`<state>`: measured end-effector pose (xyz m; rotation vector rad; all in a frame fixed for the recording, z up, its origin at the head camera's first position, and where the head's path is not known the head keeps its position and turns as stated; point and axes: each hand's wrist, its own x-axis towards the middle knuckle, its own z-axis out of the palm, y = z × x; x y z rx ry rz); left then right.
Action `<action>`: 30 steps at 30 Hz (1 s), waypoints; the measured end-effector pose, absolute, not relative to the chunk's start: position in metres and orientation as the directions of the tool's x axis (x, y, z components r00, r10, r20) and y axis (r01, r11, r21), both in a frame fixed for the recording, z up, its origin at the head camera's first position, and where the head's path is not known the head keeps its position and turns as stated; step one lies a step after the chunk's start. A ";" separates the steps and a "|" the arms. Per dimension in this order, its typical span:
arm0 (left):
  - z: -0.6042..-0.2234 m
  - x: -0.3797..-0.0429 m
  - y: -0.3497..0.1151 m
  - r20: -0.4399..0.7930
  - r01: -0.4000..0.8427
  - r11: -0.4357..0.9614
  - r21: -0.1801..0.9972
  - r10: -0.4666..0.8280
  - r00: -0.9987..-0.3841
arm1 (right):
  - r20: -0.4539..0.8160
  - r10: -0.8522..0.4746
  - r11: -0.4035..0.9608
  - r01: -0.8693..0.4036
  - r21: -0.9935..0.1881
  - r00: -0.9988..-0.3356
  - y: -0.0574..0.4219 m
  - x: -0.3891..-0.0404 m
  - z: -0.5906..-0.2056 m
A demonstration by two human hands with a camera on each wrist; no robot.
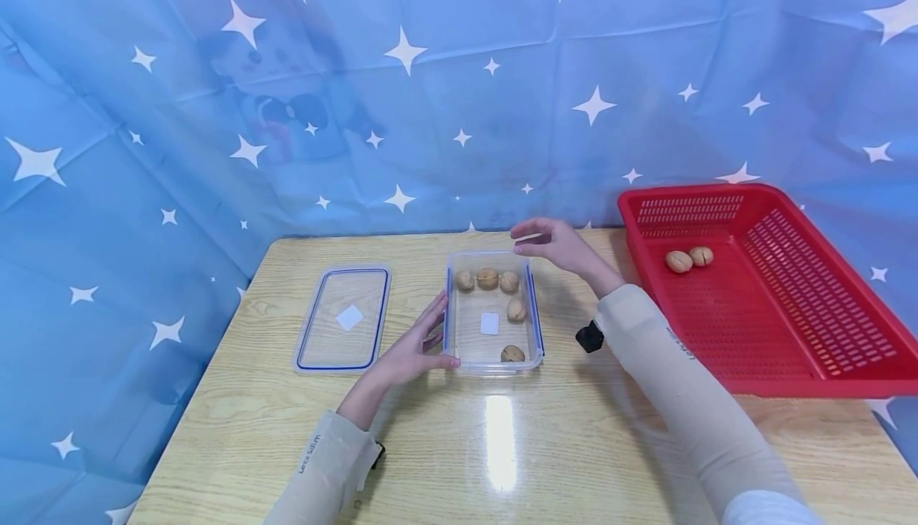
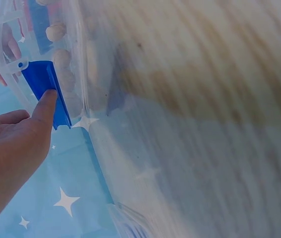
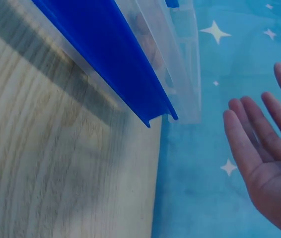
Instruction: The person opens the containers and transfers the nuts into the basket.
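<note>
A clear plastic container [image 1: 473, 343] with blue side latches stands mid-table, several walnuts [image 1: 488, 279] inside it. My left hand [image 1: 409, 355] rests against its left side, fingers extended and thumb near the front corner. In the left wrist view, a finger touches the blue latch [image 2: 43, 79]. My right hand [image 1: 555, 244] is at the back right corner, above the rim. Its fingers are loosely extended with nothing in them, and the right wrist view shows this hand [image 3: 267, 144] apart from the container.
Left of the container lies its flat lid [image 1: 362, 318] with a blue seal. A red plastic basket [image 1: 717, 350] stands on the right with two walnuts [image 1: 689, 259] in it. Blue starry cloth [image 1: 459, 95] hangs behind the wooden table [image 1: 237, 445].
</note>
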<state>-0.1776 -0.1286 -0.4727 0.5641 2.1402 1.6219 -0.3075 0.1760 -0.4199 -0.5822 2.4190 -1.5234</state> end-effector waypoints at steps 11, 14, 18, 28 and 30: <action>-0.475 -0.178 -0.129 -0.068 0.082 0.252 0.964 0.535 -0.842 | -0.006 -0.501 0.369 -0.207 -0.906 -0.866 0.161 -0.300 -0.423; -0.475 -0.178 -0.129 -0.070 0.079 0.250 0.965 0.534 -0.842 | -0.017 -0.512 0.368 -0.201 -0.908 -0.859 0.157 -0.299 -0.424; -0.475 -0.178 -0.129 -0.077 0.068 0.250 0.966 0.529 -0.845 | -0.021 -0.532 0.371 -0.210 -0.905 -0.847 0.151 -0.298 -0.426; -0.473 -0.177 -0.128 -0.085 0.063 0.256 0.965 0.526 -0.846 | -0.053 -0.568 0.390 -0.212 -0.896 -0.821 0.135 -0.294 -0.433; -0.473 -0.177 -0.128 -0.085 0.063 0.258 0.964 0.525 -0.847 | -0.074 -0.579 0.394 -0.198 -0.898 -0.812 0.133 -0.293 -0.434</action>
